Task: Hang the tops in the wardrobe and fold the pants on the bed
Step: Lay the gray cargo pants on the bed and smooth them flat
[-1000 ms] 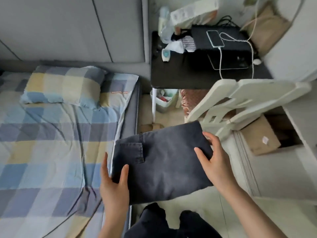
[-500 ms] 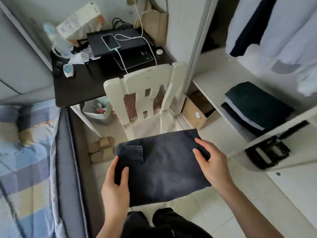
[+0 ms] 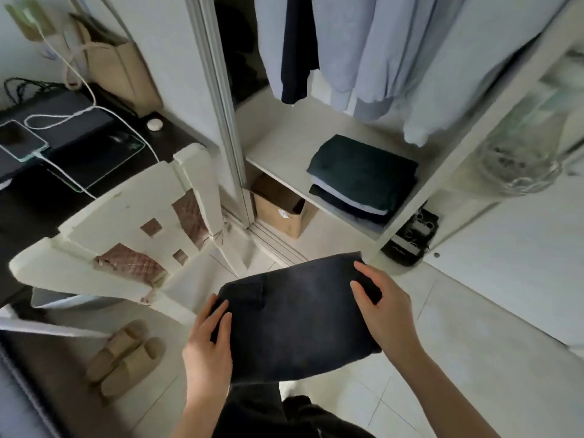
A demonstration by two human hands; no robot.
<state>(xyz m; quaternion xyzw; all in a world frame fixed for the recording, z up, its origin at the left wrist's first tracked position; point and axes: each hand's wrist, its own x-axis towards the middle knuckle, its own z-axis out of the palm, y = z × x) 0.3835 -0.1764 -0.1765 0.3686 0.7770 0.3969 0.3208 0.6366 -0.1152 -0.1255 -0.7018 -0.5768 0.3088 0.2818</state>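
Note:
A folded pair of dark grey jeans (image 3: 294, 317) is held flat in the air above the tiled floor, in front of the open wardrobe (image 3: 284, 143). My left hand (image 3: 207, 346) grips its left edge with fingers on top. My right hand (image 3: 384, 306) grips its right edge the same way. Inside the wardrobe, pale blue and navy tops (image 3: 363, 42) hang from above. A stack of folded dark clothes (image 3: 360, 177) lies on the white shelf below them.
A white chair (image 3: 126, 235) with a pink cushion stands to the left, close to the jeans. Behind it is a dark desk (image 3: 19, 203) with a charging phone. Beige slippers (image 3: 123, 355) lie on the floor. A cardboard box (image 3: 281, 210) sits under the shelf.
The view has swung right, from the bed to the open wardrobe. Both hands keep the same hold on the folded jeans, which have moved with me toward the wardrobe shelf.

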